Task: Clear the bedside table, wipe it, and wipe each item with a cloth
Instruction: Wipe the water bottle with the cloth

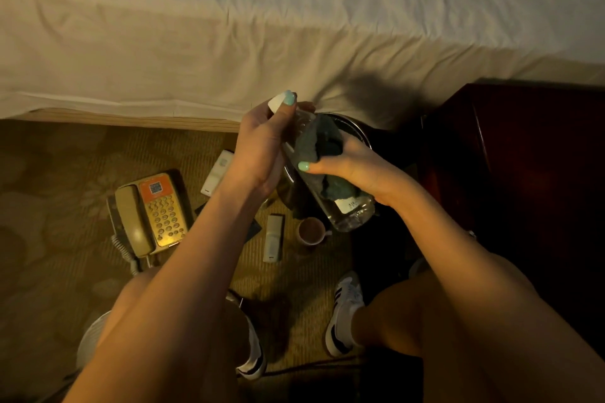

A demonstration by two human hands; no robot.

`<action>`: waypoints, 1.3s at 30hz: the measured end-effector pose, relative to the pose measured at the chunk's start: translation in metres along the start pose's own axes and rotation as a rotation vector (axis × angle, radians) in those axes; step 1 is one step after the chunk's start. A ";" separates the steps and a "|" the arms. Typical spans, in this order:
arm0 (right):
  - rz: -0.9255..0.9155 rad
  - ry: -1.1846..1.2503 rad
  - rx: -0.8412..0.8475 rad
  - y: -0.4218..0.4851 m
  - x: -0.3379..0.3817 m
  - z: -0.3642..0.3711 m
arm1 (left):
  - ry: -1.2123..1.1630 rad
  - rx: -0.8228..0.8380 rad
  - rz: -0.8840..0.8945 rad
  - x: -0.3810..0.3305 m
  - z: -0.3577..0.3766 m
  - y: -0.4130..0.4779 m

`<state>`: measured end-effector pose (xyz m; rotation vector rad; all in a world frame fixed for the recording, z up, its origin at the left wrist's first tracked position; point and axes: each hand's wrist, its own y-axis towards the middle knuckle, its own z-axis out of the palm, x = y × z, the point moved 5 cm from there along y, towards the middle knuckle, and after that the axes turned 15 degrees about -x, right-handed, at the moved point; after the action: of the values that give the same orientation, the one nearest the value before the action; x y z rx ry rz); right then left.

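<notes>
Left hand (262,144) on bottle (352,213), right hand (357,168) on cloth (324,141), probably grey.

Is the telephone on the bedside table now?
No, the telephone lies on the carpet beside the bed, while the bedside table stands apart at the right.

Clear glossy plastic bottle (350,213) — fuzzy grey cloth (319,141) — polished dark wood table (523,147)

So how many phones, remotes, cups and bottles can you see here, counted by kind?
Beige corded telephone with orange panel: 1
Slim white remote control: 2
Small white cup: 1
Clear plastic bottle: 1
Total: 5
</notes>
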<state>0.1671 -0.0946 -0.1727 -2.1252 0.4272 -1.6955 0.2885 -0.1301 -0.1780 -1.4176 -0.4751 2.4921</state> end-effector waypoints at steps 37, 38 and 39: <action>-0.211 -0.087 -0.497 -0.004 -0.022 -0.009 | -0.559 -0.436 -0.141 0.005 -0.043 0.032; -0.219 -0.034 -0.541 -0.005 -0.023 -0.009 | -0.572 -0.447 -0.157 0.006 -0.043 0.031; -0.233 0.012 -0.572 -0.005 -0.024 -0.010 | -0.574 -0.447 -0.177 0.009 -0.042 0.030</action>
<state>0.1521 -0.0803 -0.1894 -2.6529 0.7703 -1.8779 0.3194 -0.1474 -0.2164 -0.6888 -1.2686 2.7190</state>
